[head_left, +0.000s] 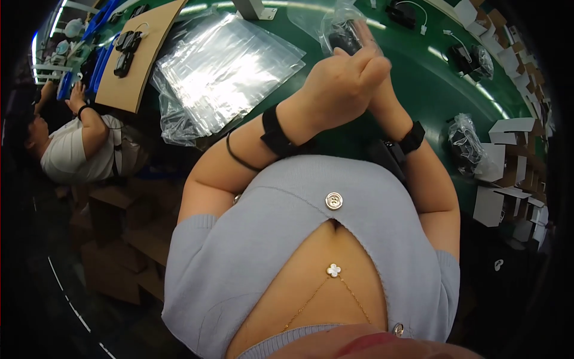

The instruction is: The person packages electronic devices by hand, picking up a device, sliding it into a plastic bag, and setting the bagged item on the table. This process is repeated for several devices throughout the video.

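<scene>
In front of my chest, over the green table [412, 84], both hands meet around a small black device [345, 37] in a clear plastic bag [327, 27]. My left hand [338, 87] is closed at the near end of the bag, its fingertips mostly hidden. Behind it, my right hand [382, 90] supports the device, with fingers extending along its far side. The device's exact kind is hard to make out through the plastic. To the left of my hands lies a stack of flat clear plastic bags [230, 69].
Bagged black devices [466, 143] lie at the right, beside open white boxes [508, 152]. Farther back are black devices with white cables [402, 13]. A cardboard sheet [134, 54] with black devices on it stands left, near another person [78, 143]. A metal post [251, 9] rises behind the bags.
</scene>
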### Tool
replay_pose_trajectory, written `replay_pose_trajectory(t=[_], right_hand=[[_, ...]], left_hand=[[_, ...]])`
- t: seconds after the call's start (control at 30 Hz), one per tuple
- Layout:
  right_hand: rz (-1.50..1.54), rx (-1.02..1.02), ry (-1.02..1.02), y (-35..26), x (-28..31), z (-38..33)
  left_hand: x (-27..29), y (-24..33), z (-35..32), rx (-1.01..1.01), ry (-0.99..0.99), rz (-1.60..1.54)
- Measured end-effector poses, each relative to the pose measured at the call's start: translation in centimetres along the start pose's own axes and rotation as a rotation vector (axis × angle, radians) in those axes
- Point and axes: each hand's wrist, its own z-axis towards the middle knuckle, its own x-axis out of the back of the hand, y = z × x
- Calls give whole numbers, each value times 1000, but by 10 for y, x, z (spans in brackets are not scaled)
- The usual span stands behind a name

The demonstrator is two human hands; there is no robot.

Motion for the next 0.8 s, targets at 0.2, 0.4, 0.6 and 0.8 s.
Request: replay_pose_trajectory(t=[0.2,0.4,0.6,0.8], right_hand=[[-897,569,-289,10,12,7],[-408,78,-254,35,5,-15],[-202,-210,125,19,-18,-6],[-694,153,-117,19,-17,5]], left_hand=[[-20,1,-5,-68,-109,37],[-24,-19,-30,4,-51,-17],[-28,-26,-45,36,-88,-166],[-32,-20,-42,-87,-293,-408]])
